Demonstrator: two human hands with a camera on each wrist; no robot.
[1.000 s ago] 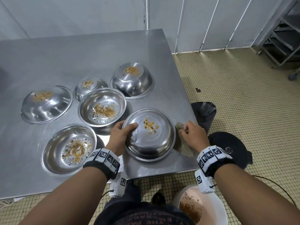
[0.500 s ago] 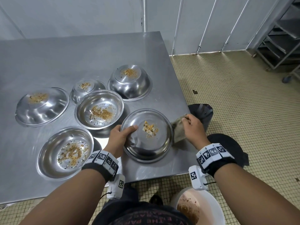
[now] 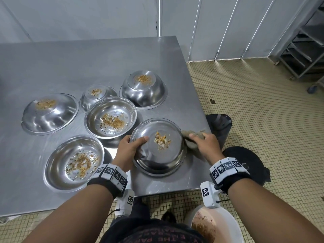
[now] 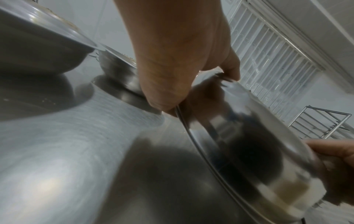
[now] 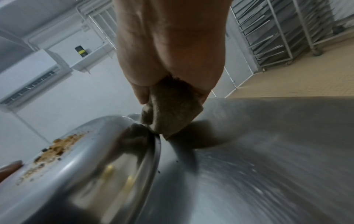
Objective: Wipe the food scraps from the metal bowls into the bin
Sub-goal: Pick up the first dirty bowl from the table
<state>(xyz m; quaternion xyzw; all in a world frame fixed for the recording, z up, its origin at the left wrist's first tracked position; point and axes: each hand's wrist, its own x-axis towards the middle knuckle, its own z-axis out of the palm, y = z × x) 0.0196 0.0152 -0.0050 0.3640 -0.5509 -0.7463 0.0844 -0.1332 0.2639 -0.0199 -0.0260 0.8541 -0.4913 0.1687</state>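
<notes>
From the head view we see six metal bowls on the steel bench (image 3: 87,67). Nearest the bench's right front corner is an upturned bowl (image 3: 158,151) with a small heap of food scraps (image 3: 162,140) on its base. Our left hand (image 3: 128,149) grips its left rim, thumb laid over the top and fingers hidden below the edge. Our right hand (image 3: 204,144) is curled round a brownish cloth (image 3: 192,135), which touches the bowl's right rim. Behind stand two upright bowls with scraps inside, the middle bowl (image 3: 110,117) and the front-left bowl (image 3: 74,159), and three more upturned ones further back. A white bin (image 3: 231,223) with brown scraps inside sits on the tiled floor below the bench's front edge, near our right forearm; a black bin (image 3: 220,128) stands just off the bench's right edge.

From the left wrist we see the left hand (image 4: 182,57) clamped on the rim of the upturned bowl (image 4: 249,144), thumb on the domed side; the rim looks raised a little from the bench, though blur makes that uncertain. The right hand (image 4: 333,151) shows at the far side.

From the right wrist we see the right hand (image 5: 170,45) pinching the cloth (image 5: 170,106) between thumb and fingers, its lower end against the bowl's rim (image 5: 155,151). The scraps (image 5: 57,148) lie on the bowl's base, beside a fingertip of the left hand (image 5: 9,168).
</notes>
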